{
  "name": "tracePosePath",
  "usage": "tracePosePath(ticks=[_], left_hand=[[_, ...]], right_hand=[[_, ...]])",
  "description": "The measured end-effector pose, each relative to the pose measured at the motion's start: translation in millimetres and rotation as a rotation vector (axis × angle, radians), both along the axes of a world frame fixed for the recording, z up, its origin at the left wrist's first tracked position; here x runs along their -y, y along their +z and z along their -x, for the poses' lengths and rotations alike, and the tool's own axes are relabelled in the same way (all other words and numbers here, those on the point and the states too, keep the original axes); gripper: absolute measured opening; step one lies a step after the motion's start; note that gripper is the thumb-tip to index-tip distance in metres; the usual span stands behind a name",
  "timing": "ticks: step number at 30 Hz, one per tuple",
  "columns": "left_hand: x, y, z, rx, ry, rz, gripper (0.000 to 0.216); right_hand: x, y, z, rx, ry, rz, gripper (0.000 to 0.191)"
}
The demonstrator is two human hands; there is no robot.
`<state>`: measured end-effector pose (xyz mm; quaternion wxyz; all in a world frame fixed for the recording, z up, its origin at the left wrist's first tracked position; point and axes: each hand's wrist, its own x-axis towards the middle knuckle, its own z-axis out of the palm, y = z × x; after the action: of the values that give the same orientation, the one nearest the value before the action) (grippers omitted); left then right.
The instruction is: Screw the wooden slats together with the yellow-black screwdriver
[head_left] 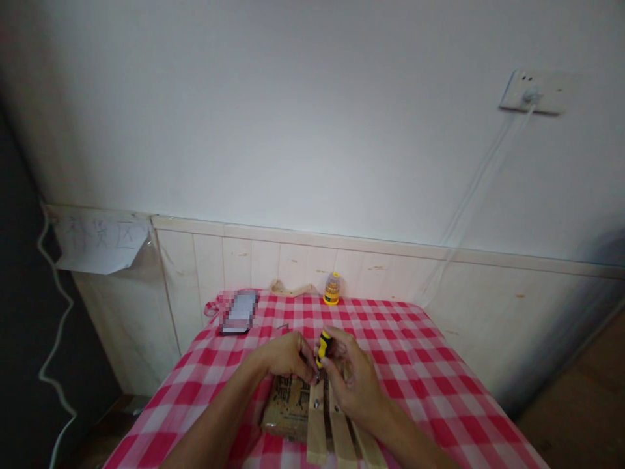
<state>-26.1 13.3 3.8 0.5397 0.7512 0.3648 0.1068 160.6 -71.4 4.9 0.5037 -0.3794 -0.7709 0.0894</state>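
My right hand [349, 374] is closed round a small yellow and black screwdriver [323, 348], held upright with its tip down on a pale wooden slat [316, 426]. My left hand [286, 357] pinches at the screwdriver's tip, fingers together; what it holds there is too small to make out. Three wooden slats lie side by side over a brown cardboard block [286, 407] on the red and white checked tablecloth [415, 371].
A phone [239, 311] lies at the table's far left. A yellow bit-holder case [332, 289] stands at the back by the wood-panelled wall. A small dark screw [282, 326] lies on the cloth. A white cable hangs from a wall socket [532, 92].
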Motion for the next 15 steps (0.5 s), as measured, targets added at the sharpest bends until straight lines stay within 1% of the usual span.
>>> tracePosePath(ticks=[4,9,15], left_hand=[[0.9,-0.7,-0.9,0.044,-0.007,0.011,0.025],[0.0,-3.2,-1.1,0.037,-0.006,0.027,0.026],[0.7,0.2,0.0,0.032,-0.017,0.004,0.022]], right_hand=[[-1.8,-3.5,0.7,-0.008,0.003,-0.007,0.049],[-2.1,-4.7,1.2,-0.029,-0.004,-0.013,0.051],[-4.2,-6.5,1.2,-0.047,-0.035,0.012,0.052]])
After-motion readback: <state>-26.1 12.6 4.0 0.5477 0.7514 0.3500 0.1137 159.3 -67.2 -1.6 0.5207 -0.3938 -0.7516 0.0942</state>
